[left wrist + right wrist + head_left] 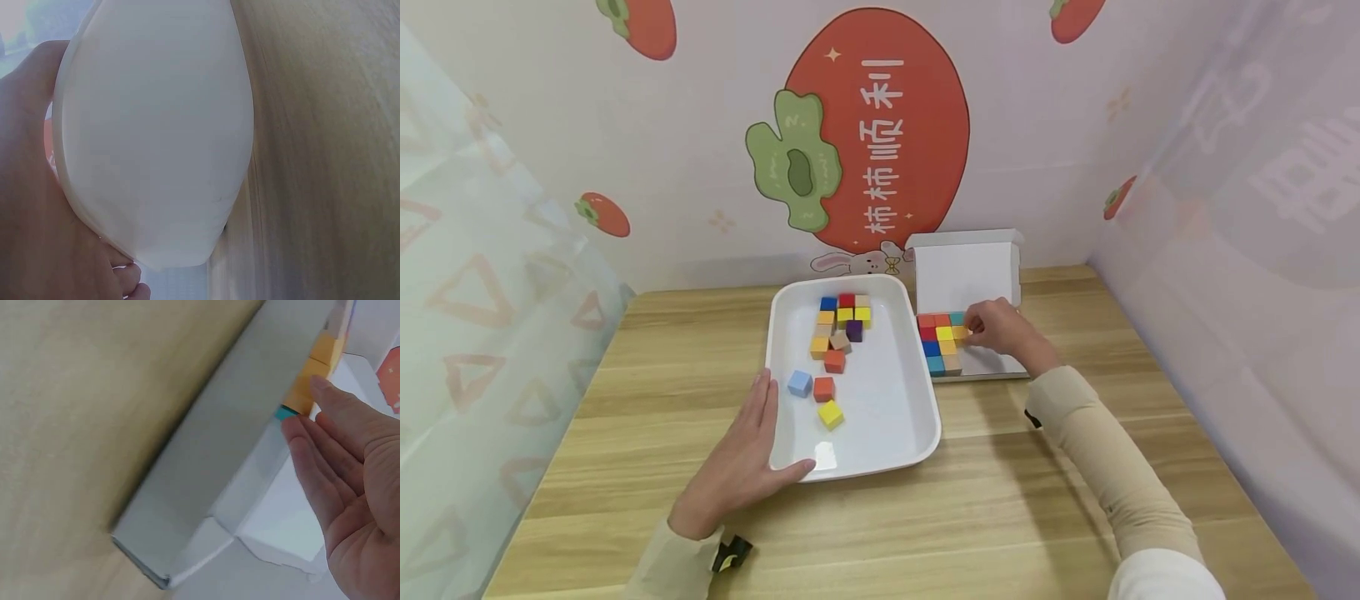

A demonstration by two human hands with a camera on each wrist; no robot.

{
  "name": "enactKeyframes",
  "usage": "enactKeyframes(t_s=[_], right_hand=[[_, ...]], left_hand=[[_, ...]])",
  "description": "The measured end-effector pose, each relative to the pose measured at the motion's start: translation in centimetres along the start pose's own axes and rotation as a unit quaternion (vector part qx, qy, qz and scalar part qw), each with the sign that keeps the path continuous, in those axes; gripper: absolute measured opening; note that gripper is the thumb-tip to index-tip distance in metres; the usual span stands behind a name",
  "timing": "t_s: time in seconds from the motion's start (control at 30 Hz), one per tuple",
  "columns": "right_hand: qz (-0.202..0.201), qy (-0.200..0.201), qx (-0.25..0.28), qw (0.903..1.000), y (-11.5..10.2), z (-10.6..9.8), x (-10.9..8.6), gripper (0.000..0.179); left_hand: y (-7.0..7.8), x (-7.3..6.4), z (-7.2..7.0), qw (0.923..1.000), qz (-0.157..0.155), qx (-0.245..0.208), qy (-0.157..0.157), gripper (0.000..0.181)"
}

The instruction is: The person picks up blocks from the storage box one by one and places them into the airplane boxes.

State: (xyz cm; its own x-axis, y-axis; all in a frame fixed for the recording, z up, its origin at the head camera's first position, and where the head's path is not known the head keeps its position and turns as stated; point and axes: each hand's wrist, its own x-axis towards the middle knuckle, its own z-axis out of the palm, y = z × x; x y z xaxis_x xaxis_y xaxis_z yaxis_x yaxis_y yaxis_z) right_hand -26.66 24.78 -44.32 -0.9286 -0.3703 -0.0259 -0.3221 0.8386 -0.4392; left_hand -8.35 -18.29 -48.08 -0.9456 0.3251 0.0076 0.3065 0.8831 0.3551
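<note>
In the head view my left hand (pixel 741 454) rests at the near left corner of a white tray (pixel 887 417), fingers straight along its left rim and thumb over the front rim. Coloured wooden cubes lie in the tray: a light blue cube (pixel 800 383), a yellow cube (pixel 831 415) and several others behind them. My right hand (pixel 1006 327) reaches into a shallow white box (pixel 992 363) beside the tray. Its thumb and fingertips pinch an orange cube (pixel 300 387) at the right end of a row. Rows of cubes fill the box's left part.
The box's raised lid (pixel 964 271) leans near the printed backdrop (pixel 1037 167). Tray and box stand close together on a wooden table (pixel 700 342). Fabric walls (pixel 1240 250) flank the table on both sides.
</note>
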Motion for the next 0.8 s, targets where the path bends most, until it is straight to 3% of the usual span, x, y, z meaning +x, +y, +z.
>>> enactKeyframes(t_s=[0.2,0.47,0.63,0.8], right_hand=[[-0.022,0.001,-0.015,0.9996,-2.8,-1.8,0.2,0.032],[-0.086,-0.016,0.003,0.9962,-8.2,-3.7,1.4,0.037],[-0.116,-0.049,0.000,0.9921,-11.1,-2.7,2.6,0.035],[-0.162,-0.103,-0.015,0.9814,-13.4,-0.2,3.1,0.039]], left_hand=[[0.0,0.0,-0.1,1.0000,-0.001,0.002,0.001,0.128],[0.0,0.0,-0.2,1.0000,-0.001,0.004,0.000,0.128],[0.0,0.0,-0.2,1.0000,-0.005,0.001,0.001,0.127],[0.0,-0.1,-0.1,1.0000,-0.004,-0.002,0.002,0.127]])
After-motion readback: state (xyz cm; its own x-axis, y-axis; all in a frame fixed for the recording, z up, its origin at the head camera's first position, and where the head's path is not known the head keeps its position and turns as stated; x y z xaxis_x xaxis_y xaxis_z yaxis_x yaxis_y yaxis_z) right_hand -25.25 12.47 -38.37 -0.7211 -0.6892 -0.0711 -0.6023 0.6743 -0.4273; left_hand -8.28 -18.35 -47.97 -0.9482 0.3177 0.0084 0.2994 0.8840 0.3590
